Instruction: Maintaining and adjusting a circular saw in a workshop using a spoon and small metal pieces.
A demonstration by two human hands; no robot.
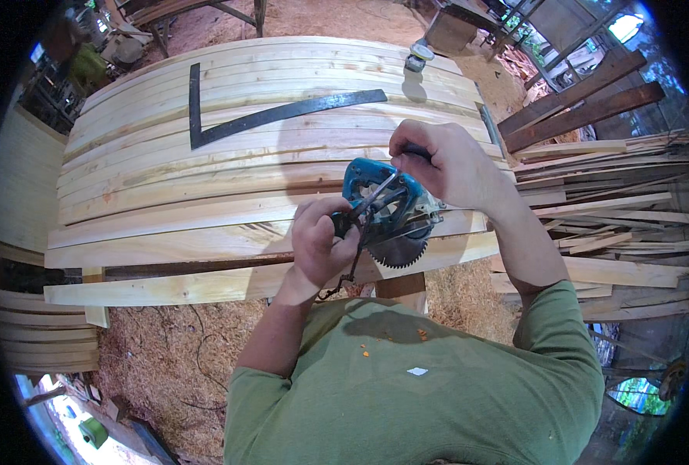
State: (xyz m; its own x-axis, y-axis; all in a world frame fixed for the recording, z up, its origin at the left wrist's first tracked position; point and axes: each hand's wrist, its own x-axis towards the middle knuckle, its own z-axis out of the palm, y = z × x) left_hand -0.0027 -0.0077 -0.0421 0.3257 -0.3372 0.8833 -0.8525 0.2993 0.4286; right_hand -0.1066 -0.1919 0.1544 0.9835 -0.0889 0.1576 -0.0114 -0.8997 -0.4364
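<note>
A teal circular saw (354, 177) lies tipped on the boards, its round toothed blade (398, 253) showing toward me. My left hand (323, 239) is closed around the dark handle end of the saw, where a black cord (350, 277) hangs down. Above the saw, my right hand (457, 167) is closed on the black handle of what looks like a screwdriver (416, 150). A thin metal shaft slants from near that handle toward my left hand; where its tip ends is hidden by the saw and fingers.
Long pale boards (151, 182) lie side by side under the saw. A black metal framing square (195, 108) rests on them, and a small power tool (417, 56) stands at the far right. Cut strips (615, 225) pile up on the right. Sawdust (158, 364) covers the ground.
</note>
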